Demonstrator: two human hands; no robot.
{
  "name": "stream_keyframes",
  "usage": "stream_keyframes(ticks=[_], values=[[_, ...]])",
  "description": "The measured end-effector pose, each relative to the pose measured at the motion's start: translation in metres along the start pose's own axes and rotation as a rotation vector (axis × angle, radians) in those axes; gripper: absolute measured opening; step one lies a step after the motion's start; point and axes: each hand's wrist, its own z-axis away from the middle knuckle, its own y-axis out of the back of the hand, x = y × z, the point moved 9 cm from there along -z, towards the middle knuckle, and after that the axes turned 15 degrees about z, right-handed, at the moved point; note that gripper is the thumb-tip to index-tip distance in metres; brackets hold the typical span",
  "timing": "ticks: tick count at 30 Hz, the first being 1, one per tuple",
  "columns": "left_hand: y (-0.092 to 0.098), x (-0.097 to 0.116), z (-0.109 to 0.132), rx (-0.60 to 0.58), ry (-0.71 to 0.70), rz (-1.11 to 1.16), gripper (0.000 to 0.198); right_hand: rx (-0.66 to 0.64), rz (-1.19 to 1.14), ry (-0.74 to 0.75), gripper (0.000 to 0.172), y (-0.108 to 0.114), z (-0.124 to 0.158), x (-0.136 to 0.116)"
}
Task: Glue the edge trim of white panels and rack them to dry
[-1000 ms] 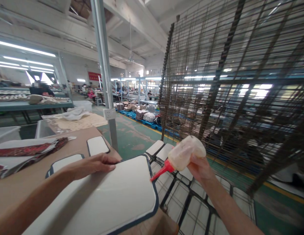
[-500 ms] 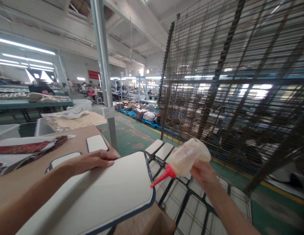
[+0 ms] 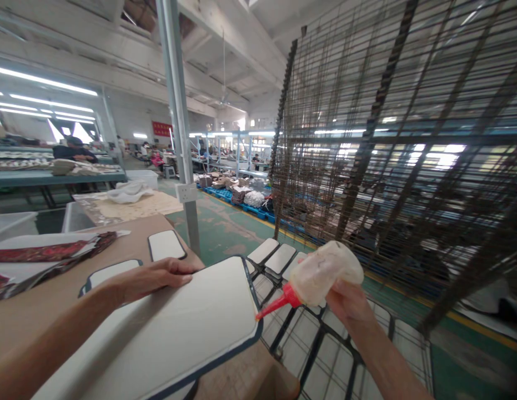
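A large cream panel [image 3: 191, 322] with rounded corners and a dark blue edge lies tilted in front of me. My left hand [image 3: 166, 273] pinches its far edge, thumb on top and fingers beneath. In my right hand [image 3: 345, 300] is a translucent squeeze bottle [image 3: 320, 272], tipped downward to the left. Its red nozzle [image 3: 279, 303] meets the panel's right edge near the corner. Whether anything flows from the tip is too small to tell. Two smaller panels of the same kind, one white panel [image 3: 165, 245] and another panel [image 3: 112, 272], lie beyond my left hand.
Below my right hand, several pale panels [image 3: 331, 361] rest on a wire rack. Raised wire racks [image 3: 366, 139] stand at the right. A grey post [image 3: 181, 122] rises past the brown tabletop [image 3: 29, 311]. Patterned fabric [image 3: 45, 251] lies left. A person [image 3: 75, 150] sits far left.
The bottle has tilted slightly and moved a little right and down, its nozzle tip staying by the panel's right edge. My left hand keeps its hold, and the view has shifted slightly.
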Motion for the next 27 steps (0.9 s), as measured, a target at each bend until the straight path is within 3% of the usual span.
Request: stream_keyframes(ticks=[9,14,27], values=[[0.013,-0.005,-0.001,0.085,-0.054,0.135,0.041,0.259,0.034,0.095,0.059,0.025,0.019,-0.002],[0.005,-0.009,-0.004,0.048,-0.072,0.175,0.043,0.385,0.020,0.134,0.042,0.034,0.029,0.003],[0.012,-0.036,-0.024,0.206,-0.130,0.331,0.040,0.463,0.073,0.190,0.037,0.031,0.029,0.007]])
